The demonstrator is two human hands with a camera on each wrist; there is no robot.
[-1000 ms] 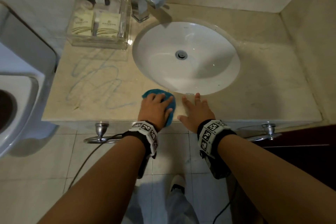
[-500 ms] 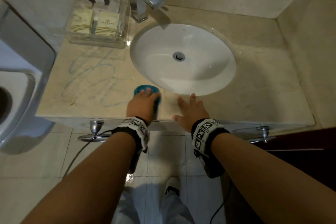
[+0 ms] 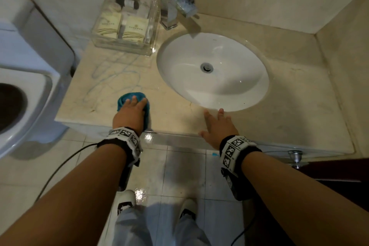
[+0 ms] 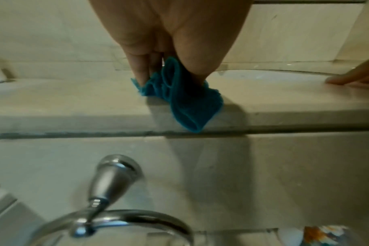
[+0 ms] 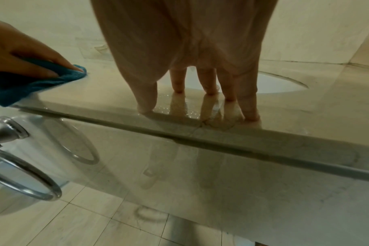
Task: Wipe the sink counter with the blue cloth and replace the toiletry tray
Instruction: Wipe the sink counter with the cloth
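The blue cloth (image 3: pixel 122 100) lies bunched on the beige sink counter (image 3: pixel 175 106) near its front edge, left of the basin. My left hand (image 3: pixel 129 114) covers it. In the left wrist view the cloth (image 4: pixel 185 106) is pinched between thumb and fingers of that hand (image 4: pixel 171 76), and one fold hangs over the counter's lip. My right hand (image 3: pixel 217 124) rests flat on the counter in front of the basin, fingers straight, holding nothing. The clear toiletry tray (image 3: pixel 123 48) with packets and small bottles stands at the back left. Blue scribble marks (image 3: pixel 111 80) run between tray and cloth.
The white oval sink (image 3: pixel 179 70) sits mid-counter, with a chrome faucet (image 3: pixel 175 6) behind it. A toilet (image 3: pixel 20 86) stands close on the left. A chrome towel ring (image 4: pixel 107 216) hangs under the counter's front, and another chrome fitting (image 3: pixel 295 156) is at the right. Walls close the back and right.
My left hand has slid the cloth leftward along the front edge, away from the basin. The right hand stays flat in front of the sink.
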